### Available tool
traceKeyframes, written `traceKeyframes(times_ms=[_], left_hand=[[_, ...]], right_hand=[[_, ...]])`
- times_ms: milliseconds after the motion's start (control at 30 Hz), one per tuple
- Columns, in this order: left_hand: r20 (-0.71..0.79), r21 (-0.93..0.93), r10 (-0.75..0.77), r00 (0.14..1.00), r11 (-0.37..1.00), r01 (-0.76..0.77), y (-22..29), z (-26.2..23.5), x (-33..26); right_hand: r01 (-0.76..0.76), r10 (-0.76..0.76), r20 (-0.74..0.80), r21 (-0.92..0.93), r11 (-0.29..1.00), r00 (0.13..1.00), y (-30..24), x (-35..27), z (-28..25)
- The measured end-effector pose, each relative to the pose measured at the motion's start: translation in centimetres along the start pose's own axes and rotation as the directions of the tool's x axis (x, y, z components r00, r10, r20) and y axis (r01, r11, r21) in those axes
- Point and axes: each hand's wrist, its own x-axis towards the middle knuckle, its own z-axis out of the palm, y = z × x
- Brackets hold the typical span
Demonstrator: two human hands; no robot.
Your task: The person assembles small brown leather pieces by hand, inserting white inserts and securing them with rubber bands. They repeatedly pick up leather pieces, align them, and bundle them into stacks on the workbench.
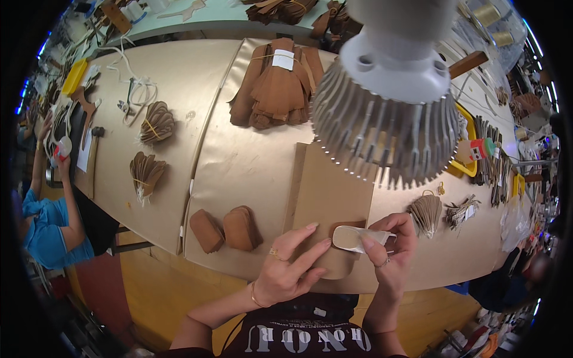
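My right hand (394,247) pinches a pale flat piece with a rounded end (346,238) between thumb and fingers, with thin white material around its held end. Beneath that piece, a brown leather piece (352,225) partly shows on a long brown board (334,185). My left hand (289,271) is open, its fingers stretched over the board's near end. Its fingertips lie close to the left edge of the pale piece; whether they touch it I cannot tell. Left of the board are two stacks of rounded brown leather pieces, a smaller one (206,231) and a taller one (242,228).
A white lamp with ribbed metal (388,113) hangs over the right side. Banded brown strips (277,89) lie at the back, smaller bundles (156,122) at left, and a fanned bundle (425,213) at right. A hammer (94,161) lies far left, near another person in blue (51,230).
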Motion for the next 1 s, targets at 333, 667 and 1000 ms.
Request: traceKeyframes(times_ms=[333, 667, 1000], left_hand=[[-0.014, -0.029, 0.03, 0.999, 0.999, -0.03, -0.2, 0.0, 0.0], [-0.031, -0.025, 0.033, 0.999, 0.999, -0.034, -0.3, 0.1, 0.0], [-0.021, -0.008, 0.037, 0.999, 0.999, -0.038, -0.3, 0.1, 0.0]], right_hand=[[0.044, -0.044, -0.008, -0.007, 0.999, 0.999, 0.5, 0.0, 0.1], [0.028, -0.028, -0.004, -0.036, 0.999, 1.0, 0.5, 0.1, -0.1], [0.038, -0.038, 0.012, 0.01, 0.999, 0.999, 1.1, 0.4, -0.3]])
